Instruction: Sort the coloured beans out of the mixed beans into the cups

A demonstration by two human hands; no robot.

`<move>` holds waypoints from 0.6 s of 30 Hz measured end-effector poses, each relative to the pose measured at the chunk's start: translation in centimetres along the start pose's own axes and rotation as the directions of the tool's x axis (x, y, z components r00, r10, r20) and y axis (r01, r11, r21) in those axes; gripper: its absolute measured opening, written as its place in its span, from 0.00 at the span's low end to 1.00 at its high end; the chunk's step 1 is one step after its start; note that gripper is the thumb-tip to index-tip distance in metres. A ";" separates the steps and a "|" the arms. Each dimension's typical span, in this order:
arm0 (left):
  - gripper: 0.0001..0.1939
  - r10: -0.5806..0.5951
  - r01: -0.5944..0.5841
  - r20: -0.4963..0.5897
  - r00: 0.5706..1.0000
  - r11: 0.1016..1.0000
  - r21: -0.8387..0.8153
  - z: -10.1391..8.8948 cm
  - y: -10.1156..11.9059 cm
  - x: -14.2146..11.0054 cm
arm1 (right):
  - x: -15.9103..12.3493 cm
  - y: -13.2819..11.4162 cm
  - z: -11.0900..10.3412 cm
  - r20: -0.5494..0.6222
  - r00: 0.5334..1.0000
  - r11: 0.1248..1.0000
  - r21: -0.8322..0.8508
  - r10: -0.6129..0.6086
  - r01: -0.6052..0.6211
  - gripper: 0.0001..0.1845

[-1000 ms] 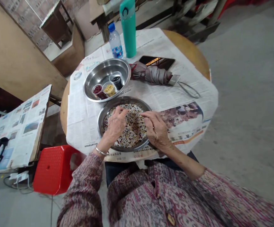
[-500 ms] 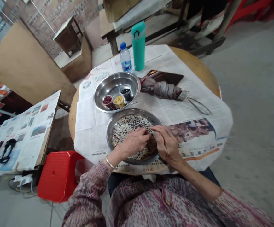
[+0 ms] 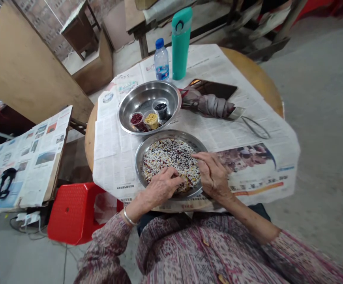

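A steel plate [image 3: 143, 152] full of mixed white, dark and yellow beans [image 3: 168, 156] lies on the newspaper in front of me. My left hand [image 3: 159, 187] rests on the plate's near edge, fingers curled and pinched into the beans. My right hand [image 3: 212, 173] lies at the plate's right side, fingers stretched towards the beans. Behind the plate a steel bowl [image 3: 141, 94] holds three small cups: red beans [image 3: 136, 118], yellow beans [image 3: 151, 118] and black beans [image 3: 160, 107].
A round wooden table [image 3: 250, 71] is covered with newspaper. At the back stand a water bottle [image 3: 161, 63] and a teal flask [image 3: 180, 41]. A folded umbrella [image 3: 208, 104] and a phone [image 3: 215, 88] lie to the right. A red stool [image 3: 73, 213] stands at the left.
My left hand has drawn back from the middle of the beans to the plate's near edge. My right hand has slid a little to the right side. The camera has shifted.
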State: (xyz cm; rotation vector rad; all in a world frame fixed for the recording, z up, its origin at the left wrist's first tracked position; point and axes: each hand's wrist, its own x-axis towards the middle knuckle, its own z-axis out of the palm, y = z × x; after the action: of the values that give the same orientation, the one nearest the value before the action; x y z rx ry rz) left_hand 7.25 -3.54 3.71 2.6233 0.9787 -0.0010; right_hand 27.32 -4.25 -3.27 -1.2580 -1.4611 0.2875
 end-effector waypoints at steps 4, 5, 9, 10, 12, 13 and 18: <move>0.15 -0.047 0.063 -0.104 0.993 0.987 0.150 0.2 -0.3 2.9 | 0.0 0.0 0.1 -0.008 1.000 1.000 0.015 -0.001 0.001 0.16; 0.16 -0.107 0.131 -0.139 0.985 0.975 0.178 0.0 -0.6 3.5 | 0.0 0.0 0.1 -0.010 1.000 1.000 0.020 -0.002 0.002 0.15; 0.18 -0.338 0.390 -0.260 0.904 0.902 0.183 -0.4 -1.5 4.5 | 0.0 -0.1 0.0 0.007 1.000 1.000 0.028 0.011 -0.011 0.15; 0.20 -0.348 0.402 -0.267 0.899 0.897 0.183 -0.3 -1.6 4.4 | 0.0 -0.1 0.0 0.012 1.000 0.999 0.027 0.016 -0.016 0.15; 0.32 -0.260 0.309 -0.225 0.939 0.926 0.218 0.0 -1.7 4.0 | 0.0 0.0 0.0 0.013 1.000 0.999 0.026 0.021 -0.021 0.16; 0.38 -0.168 0.208 -0.175 0.970 0.946 0.247 0.2 -1.7 3.7 | -0.1 0.1 0.0 0.011 1.000 0.999 0.027 0.019 -0.019 0.16; 0.38 0.185 -0.185 0.032 0.982 0.927 0.326 0.9 -1.6 3.7 | -0.2 0.2 0.2 0.004 1.000 0.999 0.031 -0.010 0.010 0.15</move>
State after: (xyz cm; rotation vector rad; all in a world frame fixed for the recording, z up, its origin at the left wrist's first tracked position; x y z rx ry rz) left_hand 9.21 -0.34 1.92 3.0114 0.7815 -0.1300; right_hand 27.27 -4.22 -3.60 -1.2253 -1.4612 0.3051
